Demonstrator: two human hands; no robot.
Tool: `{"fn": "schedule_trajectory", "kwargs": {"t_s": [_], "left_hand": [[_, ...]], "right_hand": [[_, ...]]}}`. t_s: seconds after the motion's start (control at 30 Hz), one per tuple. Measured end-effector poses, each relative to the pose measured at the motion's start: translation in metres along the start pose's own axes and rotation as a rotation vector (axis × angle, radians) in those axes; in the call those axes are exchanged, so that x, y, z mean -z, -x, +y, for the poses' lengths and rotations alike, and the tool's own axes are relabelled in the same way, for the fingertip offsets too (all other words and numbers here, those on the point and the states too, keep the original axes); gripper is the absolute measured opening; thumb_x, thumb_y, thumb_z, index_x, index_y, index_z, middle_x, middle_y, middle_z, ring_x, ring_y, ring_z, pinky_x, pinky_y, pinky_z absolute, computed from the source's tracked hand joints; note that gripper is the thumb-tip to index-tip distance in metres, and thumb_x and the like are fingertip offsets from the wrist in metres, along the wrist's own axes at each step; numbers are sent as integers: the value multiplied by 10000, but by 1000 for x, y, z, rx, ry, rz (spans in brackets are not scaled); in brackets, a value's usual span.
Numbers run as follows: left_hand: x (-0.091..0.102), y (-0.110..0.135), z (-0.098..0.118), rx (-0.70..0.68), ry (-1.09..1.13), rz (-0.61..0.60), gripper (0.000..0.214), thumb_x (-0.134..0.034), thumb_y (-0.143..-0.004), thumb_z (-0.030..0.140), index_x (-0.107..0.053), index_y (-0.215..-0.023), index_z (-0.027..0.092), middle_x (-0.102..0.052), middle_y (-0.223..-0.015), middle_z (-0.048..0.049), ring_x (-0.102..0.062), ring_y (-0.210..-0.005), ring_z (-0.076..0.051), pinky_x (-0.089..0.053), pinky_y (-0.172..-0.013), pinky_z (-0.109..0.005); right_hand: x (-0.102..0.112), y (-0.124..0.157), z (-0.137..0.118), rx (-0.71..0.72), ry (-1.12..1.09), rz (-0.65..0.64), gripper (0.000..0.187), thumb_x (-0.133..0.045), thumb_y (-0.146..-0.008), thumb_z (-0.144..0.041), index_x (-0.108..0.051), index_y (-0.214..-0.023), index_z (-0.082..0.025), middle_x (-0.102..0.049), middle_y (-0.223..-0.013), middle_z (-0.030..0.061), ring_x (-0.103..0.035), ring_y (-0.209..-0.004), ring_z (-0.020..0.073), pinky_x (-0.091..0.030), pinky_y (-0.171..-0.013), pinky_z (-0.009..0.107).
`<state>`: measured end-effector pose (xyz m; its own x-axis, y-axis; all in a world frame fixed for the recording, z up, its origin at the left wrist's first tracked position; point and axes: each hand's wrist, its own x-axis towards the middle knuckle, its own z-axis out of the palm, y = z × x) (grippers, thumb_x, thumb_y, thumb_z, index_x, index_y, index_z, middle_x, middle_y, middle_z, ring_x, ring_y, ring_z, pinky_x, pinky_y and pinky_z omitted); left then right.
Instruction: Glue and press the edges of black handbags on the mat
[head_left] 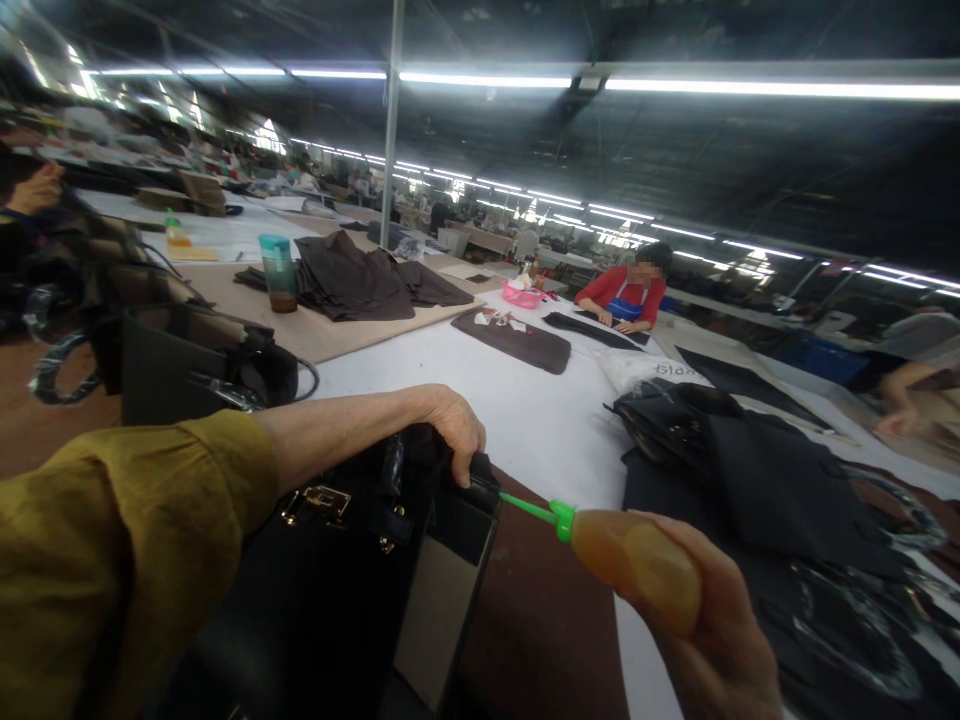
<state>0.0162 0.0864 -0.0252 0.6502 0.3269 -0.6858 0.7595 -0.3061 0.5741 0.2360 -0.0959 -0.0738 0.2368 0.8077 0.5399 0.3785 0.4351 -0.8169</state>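
Observation:
A black handbag [300, 590] with gold clasp hardware lies in front of me, its beige-and-black inner panel showing at the right. My left hand [456, 430] grips the bag's upper edge at its right corner, thumb pressed down on it. In my right hand [720, 620] is a squeeze bottle [637, 565] of amber liquid, tilted so that its long green nozzle points left. The nozzle tip is at the bag's edge, close beside my left thumb. Under the bag's right side lies a dark brown sheet [547, 610].
Black bags [780, 490] with wrapped handles are piled at the right. More bags [195, 350] stand at the left. A tumbler [277, 272] and dark brown pieces [360, 275] sit behind. Across the white table [525, 420] a co-worker [626, 285] in red leans over black material.

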Motion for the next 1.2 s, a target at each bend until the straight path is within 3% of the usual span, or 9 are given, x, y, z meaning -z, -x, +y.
{"fn": "schedule_trajectory", "kwargs": {"t_s": [0.27,0.53,0.7,0.97,1.2], "left_hand": [[6,-6,-6,-76,-100,-33,172,-711,-542,265,-695,-666,147,-655,-594,-19,-602,-584,-199,-510,-533,-293],[5,-2,-3,-18,-159,-14,217,-687,-579,277,-691,-750,143,-653,-608,-16,-592,-575,-188,-506,-533,-286],[6,1,-2,-52,-180,-3,225,-694,-567,295,-706,-739,150,-651,-600,-17,-590,-584,-190,-506,-553,-291],[4,4,7,5,-272,82,253,-705,-560,287,-716,-773,149,-666,-656,-34,-593,-658,-207,-508,-622,-307],[2,5,9,-13,-327,43,274,-653,-614,294,-717,-843,159,-666,-660,-24,-590,-648,-197,-503,-614,-300]], "right_hand": [[13,4,21,132,90,-152,393,-654,-787,-256,-538,-1161,-280,-570,-1096,22,-556,-921,216,-464,-764,235],[8,-2,13,-21,127,-29,446,-698,-740,-353,-524,-1141,-268,-539,-1118,26,-517,-953,241,-394,-828,278],[3,1,16,-24,117,-62,396,-666,-771,-350,-522,-1132,-277,-538,-1100,-2,-513,-926,201,-387,-807,224],[8,4,25,-108,152,-51,440,-680,-731,-399,-525,-1119,-262,-556,-1055,12,-537,-856,224,-414,-728,258],[6,3,29,-139,100,-85,420,-691,-735,-382,-531,-1106,-270,-555,-1038,-2,-532,-833,199,-409,-716,234]]}}
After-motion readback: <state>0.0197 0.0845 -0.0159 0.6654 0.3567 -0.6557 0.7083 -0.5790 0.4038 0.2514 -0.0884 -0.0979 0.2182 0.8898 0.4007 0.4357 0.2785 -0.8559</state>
